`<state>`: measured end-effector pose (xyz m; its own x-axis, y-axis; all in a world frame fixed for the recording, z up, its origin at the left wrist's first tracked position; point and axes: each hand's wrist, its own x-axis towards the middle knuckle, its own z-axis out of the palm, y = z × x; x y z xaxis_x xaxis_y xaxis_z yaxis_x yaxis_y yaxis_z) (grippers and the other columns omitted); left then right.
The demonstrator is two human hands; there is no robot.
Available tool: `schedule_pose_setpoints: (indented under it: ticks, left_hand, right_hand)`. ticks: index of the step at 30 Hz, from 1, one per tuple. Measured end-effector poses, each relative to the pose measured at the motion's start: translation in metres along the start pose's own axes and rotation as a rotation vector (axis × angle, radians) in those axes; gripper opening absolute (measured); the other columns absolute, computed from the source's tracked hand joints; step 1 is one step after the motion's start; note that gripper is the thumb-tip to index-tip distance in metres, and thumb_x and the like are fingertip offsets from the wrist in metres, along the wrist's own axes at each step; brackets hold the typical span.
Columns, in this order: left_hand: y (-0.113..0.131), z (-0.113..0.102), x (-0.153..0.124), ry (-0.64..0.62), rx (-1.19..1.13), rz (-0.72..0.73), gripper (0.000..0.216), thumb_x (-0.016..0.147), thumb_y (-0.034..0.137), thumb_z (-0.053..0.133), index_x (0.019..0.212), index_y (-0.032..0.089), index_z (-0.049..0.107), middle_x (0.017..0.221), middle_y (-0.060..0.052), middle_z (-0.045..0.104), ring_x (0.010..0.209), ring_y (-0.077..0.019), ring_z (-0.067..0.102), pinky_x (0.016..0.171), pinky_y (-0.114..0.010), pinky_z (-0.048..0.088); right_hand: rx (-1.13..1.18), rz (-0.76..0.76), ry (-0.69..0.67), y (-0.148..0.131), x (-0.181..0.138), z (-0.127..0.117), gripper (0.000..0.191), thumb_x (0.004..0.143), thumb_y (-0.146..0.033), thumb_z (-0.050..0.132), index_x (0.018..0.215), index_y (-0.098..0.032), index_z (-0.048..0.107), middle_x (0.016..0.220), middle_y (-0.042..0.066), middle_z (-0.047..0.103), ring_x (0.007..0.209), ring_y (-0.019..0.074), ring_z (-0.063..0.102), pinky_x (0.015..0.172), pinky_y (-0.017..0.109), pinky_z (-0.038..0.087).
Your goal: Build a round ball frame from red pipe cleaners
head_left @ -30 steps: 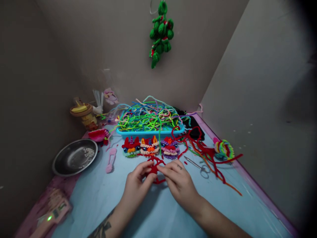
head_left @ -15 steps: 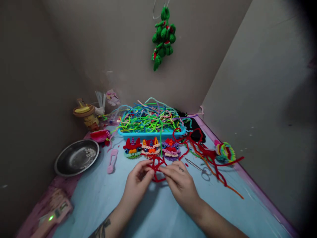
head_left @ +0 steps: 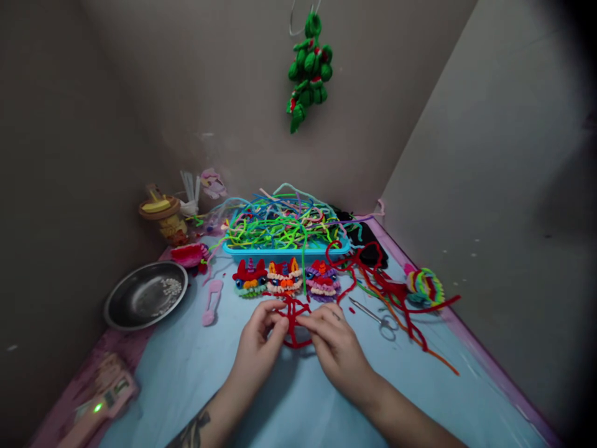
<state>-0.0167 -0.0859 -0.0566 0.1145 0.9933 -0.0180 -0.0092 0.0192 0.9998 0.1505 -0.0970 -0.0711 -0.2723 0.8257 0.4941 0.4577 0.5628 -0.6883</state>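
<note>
While both hands meet above the near middle of the light-blue desk [head_left: 298,404], they pinch a red fuzzy pipe cleaner bent into loops [head_left: 295,318] between them. The left hand [head_left: 259,339] has its grip closed on the left side of that red piece, thumb and forefinger pressed together on the wire. The right hand [head_left: 336,342] has its grip clamped on the right side in the same way, fingertips almost touching those of the left. The red piece sits just above the desk, its lower loop hanging between the two thumbs.

Just beyond it stand three small pipe-cleaner animal heads in red, orange and purple [head_left: 284,278], set in a row. Behind them is a shallow blue plastic tray heaped with mixed coloured pipe cleaners [head_left: 284,251]. To the right lie small metal scissors [head_left: 375,316] beside a tangle of loose red pipe cleaners [head_left: 387,286] and a rainbow-striped coil [head_left: 424,285]. At the left sits a round steel bowl [head_left: 145,295], holding a few pale beads. A green pipe-cleaner figure [head_left: 308,68] hangs on the wall above.
</note>
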Motion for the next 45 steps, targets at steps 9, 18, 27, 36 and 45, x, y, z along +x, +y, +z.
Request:
schedule_pose_setpoints:
  ticks: [9, 18, 27, 36, 45]
  left_hand:
    - [-0.003, -0.001, -0.001, -0.016, 0.068, 0.064, 0.02, 0.084, 0.03, 0.055, 0.1, 0.019, 0.052, 0.069, 0.002, 0.056, 0.065, -0.0126, 0.055, 0.063, -0.023, 0.043]
    - [-0.005, -0.004, -0.001, -0.055, 0.248, 0.176, 0.023, 0.09, 0.026, 0.046, 0.112, 0.02, 0.047, 0.079, -0.001, 0.06, 0.074, -0.0143, 0.058, 0.07, -0.026, 0.046]
    - [-0.013, -0.008, -0.002, -0.049, 0.513, 0.416, 0.028, 0.089, 0.017, 0.044, 0.115, 0.022, 0.05, 0.091, -0.004, 0.063, 0.085, -0.0167, 0.06, 0.08, -0.031, 0.046]
    - [-0.004, -0.002, -0.004, 0.05, 0.419, 0.178, 0.032, 0.082, 0.027, 0.056, 0.112, 0.017, 0.061, 0.086, -0.005, 0.073, 0.073, -0.0173, 0.064, 0.07, -0.028, 0.049]
    - [-0.002, 0.0, 0.003, 0.027, -0.085, -0.13, 0.04, 0.069, 0.03, 0.07, 0.104, 0.012, 0.064, 0.079, -0.007, 0.074, 0.071, -0.0165, 0.066, 0.068, -0.025, 0.05]
  right_hand:
    - [-0.017, -0.011, -0.064, -0.003, 0.0, -0.001, 0.047, 0.084, -0.001, 0.042, 0.119, -0.028, 0.057, 0.089, 0.005, 0.055, 0.088, 0.0205, 0.048, 0.074, 0.035, 0.045]
    - [-0.067, 0.161, 0.158, -0.003, 0.001, -0.004, 0.021, 0.085, -0.018, 0.051, 0.101, -0.026, 0.062, 0.11, 0.008, 0.05, 0.108, 0.0248, 0.046, 0.092, 0.043, 0.04]
    - [0.04, 0.296, 0.064, -0.003, 0.005, -0.006, 0.013, 0.084, -0.024, 0.053, 0.076, -0.022, 0.064, 0.126, 0.008, 0.046, 0.123, 0.0271, 0.04, 0.102, 0.045, 0.033]
    - [0.076, 0.344, 0.191, 0.0, 0.003, -0.003, 0.015, 0.086, -0.026, 0.052, 0.079, -0.022, 0.065, 0.12, 0.008, 0.048, 0.118, 0.0243, 0.045, 0.099, 0.039, 0.036]
    - [0.062, 0.335, 0.11, 0.001, -0.002, 0.006, 0.013, 0.082, -0.026, 0.057, 0.077, -0.023, 0.069, 0.121, 0.008, 0.047, 0.122, 0.0256, 0.042, 0.099, 0.038, 0.036]
